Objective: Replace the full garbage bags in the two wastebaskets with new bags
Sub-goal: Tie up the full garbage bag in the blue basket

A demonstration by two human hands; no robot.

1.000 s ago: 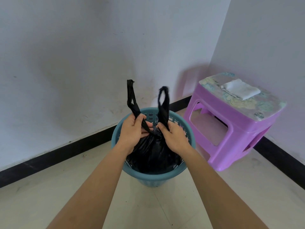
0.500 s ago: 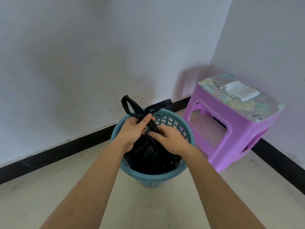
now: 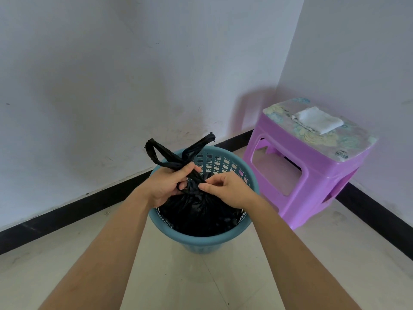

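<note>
A black garbage bag (image 3: 196,211) sits inside a blue perforated wastebasket (image 3: 223,163) on the tiled floor near the room's corner. Its two handle loops are crossed above the gathered neck and stick out toward the wall. My left hand (image 3: 167,186) grips the neck and the crossed handles from the left. My right hand (image 3: 225,189) pinches the bag's neck from the right with thumb and fingertips. The lower part of the bag is hidden by the basket's wall.
A purple plastic stool (image 3: 312,166) stands right of the wastebasket in the corner, with a folded white bag or cloth (image 3: 317,119) on its patterned top. White walls with a black baseboard (image 3: 67,211) close the far and right sides.
The two handle loops stood upright, one in each hand. They were then crossed and drawn down, and now lie twisted at the neck while both hands work closer together.
</note>
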